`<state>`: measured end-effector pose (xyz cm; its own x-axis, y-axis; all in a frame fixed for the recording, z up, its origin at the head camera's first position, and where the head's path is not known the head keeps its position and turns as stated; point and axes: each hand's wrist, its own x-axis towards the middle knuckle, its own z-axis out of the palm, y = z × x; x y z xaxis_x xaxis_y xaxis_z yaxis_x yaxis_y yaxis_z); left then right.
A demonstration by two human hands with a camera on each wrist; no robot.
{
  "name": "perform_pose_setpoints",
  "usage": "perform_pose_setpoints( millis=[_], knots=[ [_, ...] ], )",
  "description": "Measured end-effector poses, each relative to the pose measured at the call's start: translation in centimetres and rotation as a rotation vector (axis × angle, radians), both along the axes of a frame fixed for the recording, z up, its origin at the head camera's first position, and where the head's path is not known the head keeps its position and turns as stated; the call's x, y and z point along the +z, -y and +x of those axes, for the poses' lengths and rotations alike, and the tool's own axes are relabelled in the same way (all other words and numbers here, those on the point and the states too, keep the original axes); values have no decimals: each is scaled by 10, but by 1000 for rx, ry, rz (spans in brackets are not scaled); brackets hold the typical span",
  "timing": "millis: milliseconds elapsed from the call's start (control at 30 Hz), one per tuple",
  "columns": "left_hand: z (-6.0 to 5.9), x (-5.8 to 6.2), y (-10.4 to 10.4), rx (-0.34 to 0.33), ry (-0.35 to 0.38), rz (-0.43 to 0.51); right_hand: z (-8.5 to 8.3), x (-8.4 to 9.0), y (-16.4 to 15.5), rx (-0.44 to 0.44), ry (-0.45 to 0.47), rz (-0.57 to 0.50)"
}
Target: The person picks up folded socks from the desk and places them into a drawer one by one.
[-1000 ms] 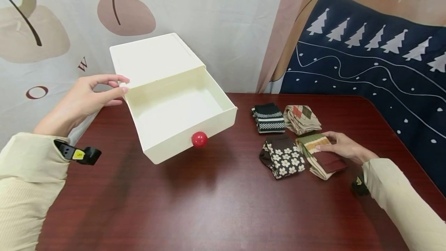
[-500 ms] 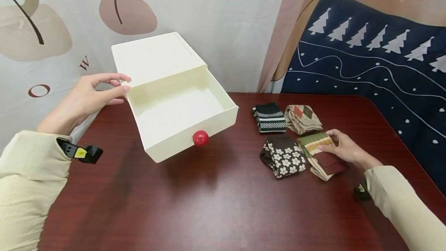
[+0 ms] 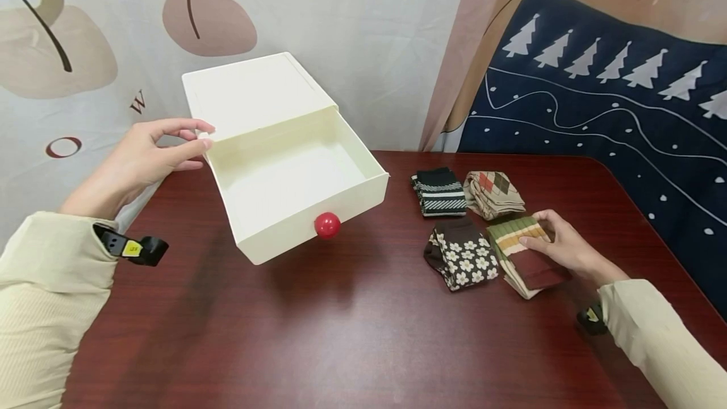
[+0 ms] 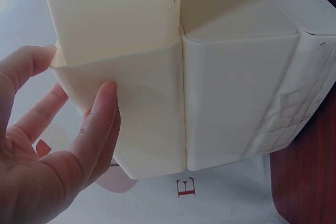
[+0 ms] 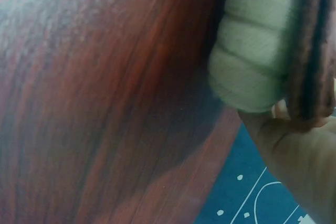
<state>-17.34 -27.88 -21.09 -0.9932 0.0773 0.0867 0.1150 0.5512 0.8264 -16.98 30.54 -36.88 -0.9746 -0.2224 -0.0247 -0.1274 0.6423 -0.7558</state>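
Note:
A cream drawer box (image 3: 250,90) stands at the back left of the dark red table (image 3: 352,327). Its drawer (image 3: 363,197) with a red knob (image 3: 327,225) is pulled out and holds nothing. My left hand (image 3: 170,147) rests with straight fingers against the box's left side (image 4: 231,93), the index finger (image 4: 100,124) flat on it. My right hand (image 3: 553,242) grips a folded green, cream and maroon striped sock bundle (image 3: 519,257), thumb on top. In the right wrist view the bundle (image 5: 257,51) sits above the fingers (image 5: 299,150).
Three more folded sock bundles lie right of the drawer: black striped (image 3: 438,191), argyle (image 3: 493,193) and brown with white flowers (image 3: 462,254). A curtain hangs behind the table, and a navy cloth with white trees (image 3: 613,112) lies to the right.
My right hand has drawn the striped bundle slightly toward me and to the right. The left hand and the drawer box have stayed put.

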Motion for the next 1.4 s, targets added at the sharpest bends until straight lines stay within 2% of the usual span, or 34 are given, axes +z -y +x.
perform_pose_setpoints(
  millis=[100, 367, 533, 767, 1000, 1400],
  knots=[
    [0, 0, 0, -1, 6, -5, 1, 0, -1, -23, 49, 19],
    [0, 0, 0, -5, 2, -6, 3, 2, -10, -40, 279, -26],
    [0, 0, 0, -6, 3, -4, 3, 3, -12, -42, 340, -57],
    [0, 0, -1, -4, 5, -16, 6, 3, -11, -7, 293, -54],
    [-1, -3, -1, -15, 0, 3, 12, 4, -12, -56, 256, -70],
    [0, 0, 0, -13, -2, 5, 23, 41, -21, -78, 145, -99]
  ],
)
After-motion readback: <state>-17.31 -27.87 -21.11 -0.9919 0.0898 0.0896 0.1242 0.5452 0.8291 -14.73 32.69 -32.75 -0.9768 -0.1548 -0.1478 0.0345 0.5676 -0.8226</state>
